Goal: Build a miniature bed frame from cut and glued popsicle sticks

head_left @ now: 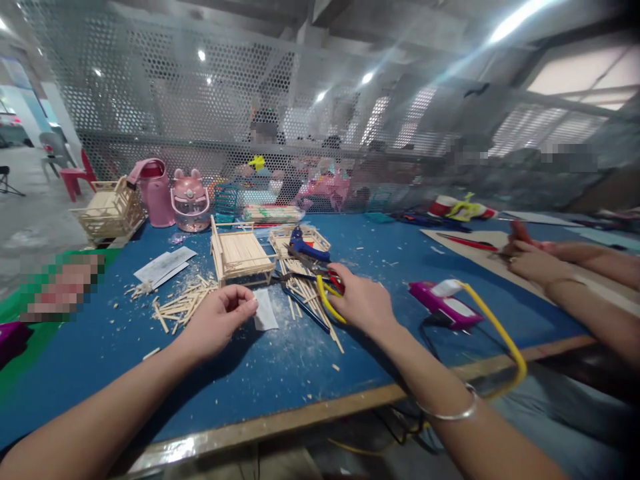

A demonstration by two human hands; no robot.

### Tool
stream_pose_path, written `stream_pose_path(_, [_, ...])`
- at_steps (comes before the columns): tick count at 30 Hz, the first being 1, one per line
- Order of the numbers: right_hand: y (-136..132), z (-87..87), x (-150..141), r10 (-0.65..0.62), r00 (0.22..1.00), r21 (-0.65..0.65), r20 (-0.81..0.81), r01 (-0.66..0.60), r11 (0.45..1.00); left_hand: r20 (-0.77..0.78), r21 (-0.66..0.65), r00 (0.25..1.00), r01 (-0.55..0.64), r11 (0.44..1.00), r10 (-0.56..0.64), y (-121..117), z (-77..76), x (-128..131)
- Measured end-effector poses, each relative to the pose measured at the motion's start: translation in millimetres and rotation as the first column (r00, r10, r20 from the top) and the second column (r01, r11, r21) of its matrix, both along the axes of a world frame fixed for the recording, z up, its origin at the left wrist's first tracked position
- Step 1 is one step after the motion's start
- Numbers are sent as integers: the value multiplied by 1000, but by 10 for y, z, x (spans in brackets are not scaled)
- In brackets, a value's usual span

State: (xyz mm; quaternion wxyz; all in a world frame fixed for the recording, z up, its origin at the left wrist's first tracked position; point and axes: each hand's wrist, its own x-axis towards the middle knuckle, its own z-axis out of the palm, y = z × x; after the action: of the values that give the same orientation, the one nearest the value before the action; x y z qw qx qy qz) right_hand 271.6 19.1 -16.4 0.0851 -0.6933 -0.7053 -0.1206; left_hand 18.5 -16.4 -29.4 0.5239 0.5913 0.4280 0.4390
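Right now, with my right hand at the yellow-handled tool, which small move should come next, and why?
Perhaps lift the yellow-handled tool gently with your right hand, rather than drag it: the hand is right at it, and loose sticks and blue-handled pliers lie close beside it, so pulling sideways might disturb them.

Blue tabletop (300,380), loose wooden sticks (187,301), small stick-built model (245,252), white papers (165,267), purple device (457,310)
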Motion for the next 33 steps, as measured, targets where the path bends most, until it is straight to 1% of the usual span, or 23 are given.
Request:
stream_pose_path(3, [18, 6, -12, 30, 998, 9, -48, -30, 1000, -11, 8, 1000, -10, 1000, 11, 0, 6, 1])
stream_pose_path(5, [58, 2, -3, 105, 985, 16, -140, -104, 994, -8, 17, 1000, -13, 1000, 13, -1, 10, 1])
stream_pose_path(6, [81, 4, 0, 171, 960, 30, -221, -168, 985, -3, 23, 1000, -13, 1000, 13, -2, 12, 2])
stream_pose_path(7, [101, 14, -3, 255, 912, 55, -321, -251, 966, 2, 29, 1000, -12, 999, 12, -3, 13, 3])
stream_pose_path(8, [115, 36, -18, 348, 833, 89, -430, -345, 934, 9, 37, 1000, -14, 999, 14, -4, 15, 5])
stream_pose_path(10, [114, 123, -95, 497, 618, 160, -609, -518, 840, 24, 58, 999, -28, 998, 27, -7, 24, 7])
stream_pose_path(11, [97, 184, -160, 546, 517, 195, -660, -584, 788, 33, 71, 999, -36, 997, 34, -9, 32, 6])
stream_pose_path(12, [72, 250, -239, 572, 459, 208, -680, -627, 751, 42, 84, 998, -45, 995, 41, -12, 43, 5])
stream_pose_path(13, [41, 312, -330, 595, 441, 226, -672, -643, 731, 51, 98, 998, -54, 994, 49, -15, 57, 3])
stream_pose_path(14, [9, 362, -425, 619, 440, 236, -651, -657, 716, 59, 111, 997, -64, 992, 58, -19, 72, -1])
stream_pose_path(16, [-44, 397, -605, 641, 458, 207, -616, -691, 692, 75, 136, 994, -87, 987, 77, -26, 99, -12])
stream_pose_path(17, [-59, 376, -678, 661, 448, 209, -602, -711, 672, 78, 149, 993, -98, 984, 87, -29, 107, -19])
stream_pose_path(19, [-67, 276, -776, 698, 401, 221, -593, -752, 621, 60, 180, 992, -116, 977, 107, -33, 109, -31])
stream_pose_path(20, [-64, 210, -799, 712, 378, 220, -591, -774, 594, 35, 199, 993, -121, 972, 117, -33, 103, -37])
stream_pose_path(22, [-56, 87, -807, 726, 358, 200, -587, -805, 559, -38, 251, 990, -119, 961, 133, -33, 84, -46])
stream_pose_path(24, [-58, 8, -786, 731, 362, 182, -579, -816, 548, -107, 304, 984, -104, 947, 143, -35, 67, -54])
stream_pose_path(26, [-70, -20, -762, 736, 362, 181, -572, -819, 544, -153, 349, 976, -94, 933, 155, -39, 61, -58])
stream_pose_path(33, [-119, -1, -743, 762, 354, 218, -543, -816, 535, -202, 452, 955, -106, 886, 217, -63, 84, -45])
